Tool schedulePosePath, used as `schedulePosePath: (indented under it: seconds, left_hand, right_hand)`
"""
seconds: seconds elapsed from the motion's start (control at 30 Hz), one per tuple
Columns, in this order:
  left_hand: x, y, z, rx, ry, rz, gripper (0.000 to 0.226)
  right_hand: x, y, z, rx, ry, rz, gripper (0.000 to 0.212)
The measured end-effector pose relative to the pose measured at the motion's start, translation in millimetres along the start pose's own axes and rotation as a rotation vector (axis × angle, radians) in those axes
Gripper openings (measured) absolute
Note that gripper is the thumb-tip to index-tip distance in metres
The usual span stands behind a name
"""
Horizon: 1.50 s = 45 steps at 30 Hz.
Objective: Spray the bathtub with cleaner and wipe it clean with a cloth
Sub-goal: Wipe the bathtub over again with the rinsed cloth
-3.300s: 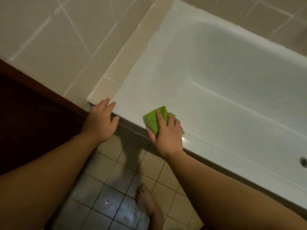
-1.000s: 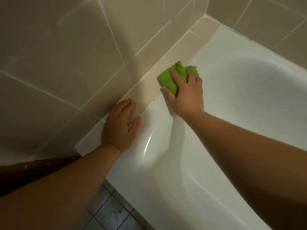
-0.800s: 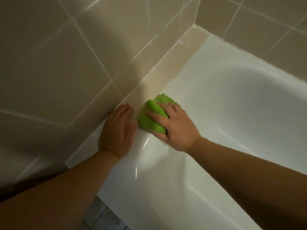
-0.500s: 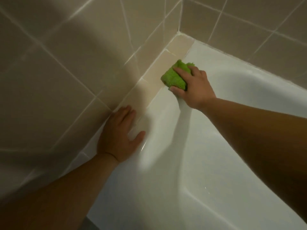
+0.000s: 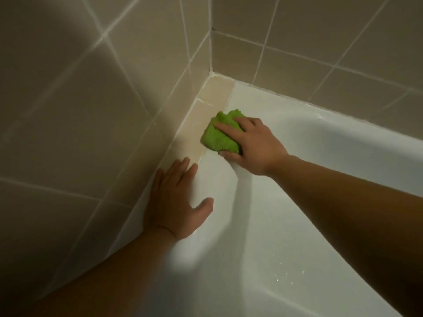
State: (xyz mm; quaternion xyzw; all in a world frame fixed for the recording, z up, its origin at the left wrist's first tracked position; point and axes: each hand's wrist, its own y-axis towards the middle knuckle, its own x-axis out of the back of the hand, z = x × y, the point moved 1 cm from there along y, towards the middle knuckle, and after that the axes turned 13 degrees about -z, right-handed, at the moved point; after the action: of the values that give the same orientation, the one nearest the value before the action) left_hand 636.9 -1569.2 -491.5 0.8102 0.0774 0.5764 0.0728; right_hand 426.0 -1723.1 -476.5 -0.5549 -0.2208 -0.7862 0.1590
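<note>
A white bathtub [image 5: 332, 143] fills the right and lower part of the head view. My right hand [image 5: 251, 145] presses a folded green cloth [image 5: 217, 136] flat on the tub's rim, where it meets the beige tiled ledge [image 5: 212, 97] near the corner. My left hand [image 5: 176, 200] lies flat on the rim closer to me, fingers spread, holding nothing. No spray bottle is in view.
Beige wall tiles [image 5: 91, 110] rise on the left and behind the tub, meeting in a corner [image 5: 210, 53]. Small water drops [image 5: 286, 266] glisten on the tub's inner slope at lower right.
Over the last second my right hand has rubbed the cloth back and forth along the rim near the ledge. My left hand has stayed planted on the rim. Earlier I wiped the tub's front edge.
</note>
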Motion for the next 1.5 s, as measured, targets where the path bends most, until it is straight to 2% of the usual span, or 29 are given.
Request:
schedulePosePath:
  seconds: [0.13, 0.2, 0.33, 0.5, 0.73, 0.8, 0.87, 1.03, 1.17, 1.33, 1.43, 1.5]
  left_hand:
    - [-10, 23, -10, -0.002, -0.022, 0.036, 0.09]
    - [-12, 31, -13, -0.003, -0.019, 0.057, 0.092]
    - [-16, 48, -21, -0.012, -0.015, 0.057, 0.094]
    - [-25, 69, -27, -0.056, -0.029, -0.043, 0.091]
    - [-37, 83, -31, -0.058, -0.105, -0.118, 0.086]
    - [-38, 84, -31, -0.052, -0.113, -0.107, 0.086]
    - [-38, 85, -32, -0.048, -0.12, -0.11, 0.086]
    - [-42, 93, -33, -0.066, -0.09, -0.095, 0.089]
    - [-46, 100, -34, -0.09, -0.113, -0.133, 0.086]
    - [-51, 113, -39, -0.109, -0.118, -0.137, 0.084]
    - [-55, 125, -47, -0.097, -0.069, -0.054, 0.086]
    - [-59, 139, -54, -0.099, -0.032, -0.001, 0.088]
  right_hand:
    - [4, 32, -24, -0.345, -0.01, -0.132, 0.07]
    - [-5, 40, -10, -0.435, -0.008, -0.197, 0.066]
    - [-18, 44, 19, -0.298, 0.014, -0.168, 0.066]
    - [-6, 52, -5, -0.193, 0.025, -0.09, 0.069]
    - [4, 30, -52, -0.534, -0.055, -0.298, 0.067]
    - [1, 26, -45, -0.678, -0.061, -0.37, 0.065]
    - [-4, 43, -28, -0.737, -0.059, -0.373, 0.062]
    - [-11, 97, -9, -0.416, 0.006, -0.198, 0.069]
    - [-2, 82, -36, -0.339, 0.034, -0.168, 0.072]
    - [12, -6, -95, -0.514, -0.088, -0.369, 0.069]
    - [18, -46, -117, -0.697, -0.129, -0.474, 0.066]
    - [15, -42, -116, -0.769, -0.138, -0.513, 0.065]
